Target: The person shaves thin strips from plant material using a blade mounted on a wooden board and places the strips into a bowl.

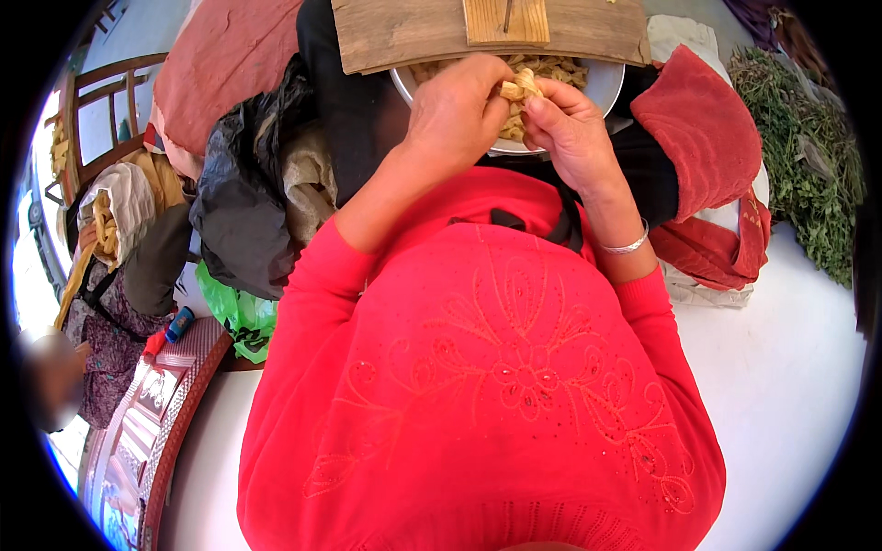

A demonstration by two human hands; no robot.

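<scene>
A small knotted piece of pale yellow strip [522, 87], like dried husk or plant fibre, is held between both hands over a white metal basin [614, 87]. My left hand [459, 106], fingers curled in, grips its left side; the fingertips are partly hidden behind the knuckles. On the other side my right hand [574, 133] pinches the piece between thumb and forefinger. Similar yellow pieces [560, 69] lie in the basin beneath. Across the basin's far side rests a wooden board [404, 37], bearing a smaller wood block [505, 20] with a thin metal spike.
A red cloth [698, 133] drapes over my right knee. Green dried plants [799, 156] are heaped at far right. To the left are a black plastic bag [243, 184], a green bag [234, 312] and a wooden chair [115, 115]. Another person [115, 340] is at the left edge.
</scene>
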